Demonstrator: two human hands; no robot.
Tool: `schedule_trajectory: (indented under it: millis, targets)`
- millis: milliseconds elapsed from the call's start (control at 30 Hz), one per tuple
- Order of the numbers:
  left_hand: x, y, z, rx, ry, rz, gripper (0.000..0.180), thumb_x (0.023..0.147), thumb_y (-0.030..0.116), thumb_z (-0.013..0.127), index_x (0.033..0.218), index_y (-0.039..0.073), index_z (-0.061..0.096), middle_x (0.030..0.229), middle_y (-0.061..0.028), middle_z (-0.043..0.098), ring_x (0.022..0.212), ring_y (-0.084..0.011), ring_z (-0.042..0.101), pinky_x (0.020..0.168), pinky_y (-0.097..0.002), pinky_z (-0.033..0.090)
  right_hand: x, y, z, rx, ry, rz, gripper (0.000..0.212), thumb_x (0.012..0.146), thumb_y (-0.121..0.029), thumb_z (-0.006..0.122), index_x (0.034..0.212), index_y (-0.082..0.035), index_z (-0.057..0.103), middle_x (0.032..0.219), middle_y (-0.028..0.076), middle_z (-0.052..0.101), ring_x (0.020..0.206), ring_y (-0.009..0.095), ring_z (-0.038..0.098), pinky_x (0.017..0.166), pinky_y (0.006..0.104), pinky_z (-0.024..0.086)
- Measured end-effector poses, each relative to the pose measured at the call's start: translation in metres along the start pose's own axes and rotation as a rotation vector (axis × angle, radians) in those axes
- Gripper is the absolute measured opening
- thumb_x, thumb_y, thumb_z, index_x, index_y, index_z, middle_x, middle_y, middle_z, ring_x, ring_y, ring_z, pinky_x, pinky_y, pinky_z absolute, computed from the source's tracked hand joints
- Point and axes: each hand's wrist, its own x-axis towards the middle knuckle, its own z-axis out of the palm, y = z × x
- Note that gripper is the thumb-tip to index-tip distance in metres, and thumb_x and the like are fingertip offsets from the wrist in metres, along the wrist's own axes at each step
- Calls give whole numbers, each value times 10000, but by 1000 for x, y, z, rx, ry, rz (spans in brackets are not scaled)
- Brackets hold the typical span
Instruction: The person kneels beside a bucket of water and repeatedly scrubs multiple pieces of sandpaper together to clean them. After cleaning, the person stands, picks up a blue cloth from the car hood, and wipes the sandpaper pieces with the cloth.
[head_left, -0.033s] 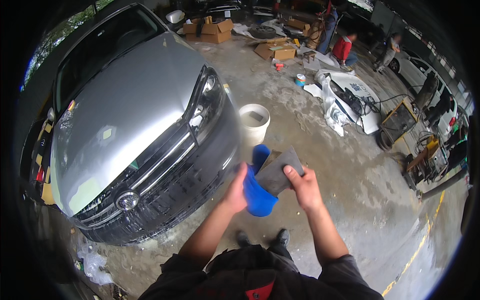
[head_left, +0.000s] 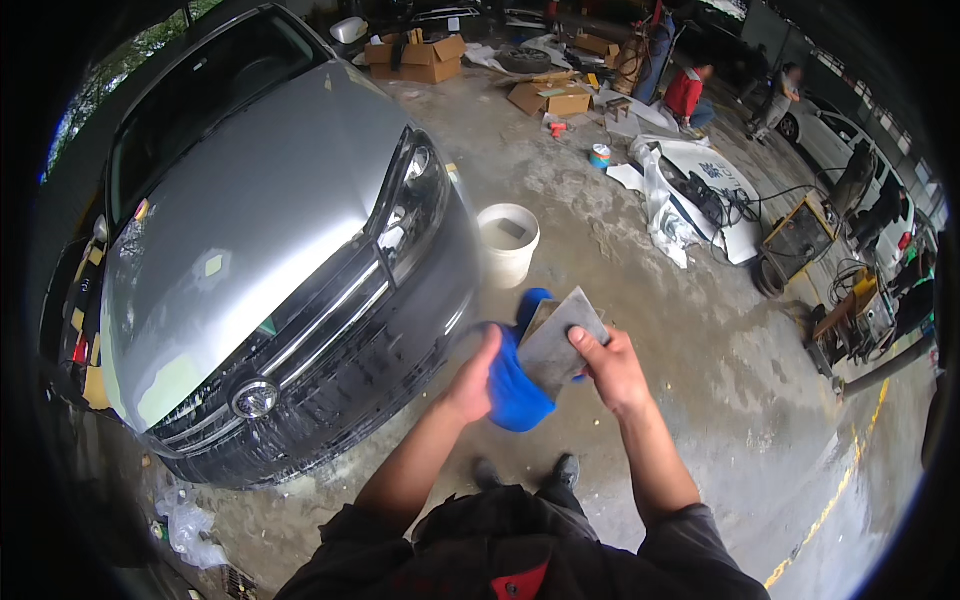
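Note:
My left hand [head_left: 472, 382] is closed on a bright blue cloth [head_left: 520, 398], which hangs in folds below the fingers. Between thumb and fingers, my right hand [head_left: 612, 372] grips a folded grey sheet of sandpaper [head_left: 560, 350], with a brownish layer showing behind it. The sandpaper lies against the cloth, above the floor and in front of my body. To the left stands a silver car [head_left: 300, 180] with pale filler patches [head_left: 172, 385] on its hood edge and a wet, streaked dark bumper. Just beyond my hands is a white bucket [head_left: 507, 268] with a grey rectangular piece in it.
Cardboard boxes [head_left: 432, 62], a small blue tin [head_left: 600, 156] and a white car panel [head_left: 735, 185] with plastic film are on the floor farther off. A wheeled machine [head_left: 800, 235] with cables stands at right. Two people [head_left: 684, 98] are in the background.
The sandpaper has tilted, so its face looks lighter and its upper corner sits slightly left and higher. My right hand has shifted only a little; the blue cloth stays in my left hand.

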Motion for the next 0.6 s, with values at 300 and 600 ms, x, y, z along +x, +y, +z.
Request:
schedule_trajectory:
  millis: [300,600]
  targets:
    - [-10,-17,25,598,291,338,255,996,249,715,947,-1,726,883,34,680,830,-51,590,758,-262,488,1,-1,-7,-134,-110,-54,328,1009,-305,713,1081,14,735,881,13,723,765,93,624,664,258,499]
    - [-7,-11,6,-41,331,378,397,1029,261,650,1354,40,595,1307,-99,663,1177,-247,645,1032,-423,512,3,-22,-18,381,126,-160,331,1028,-234,665,1260,0,635,1143,84,722,985,185,695,884,365,571]
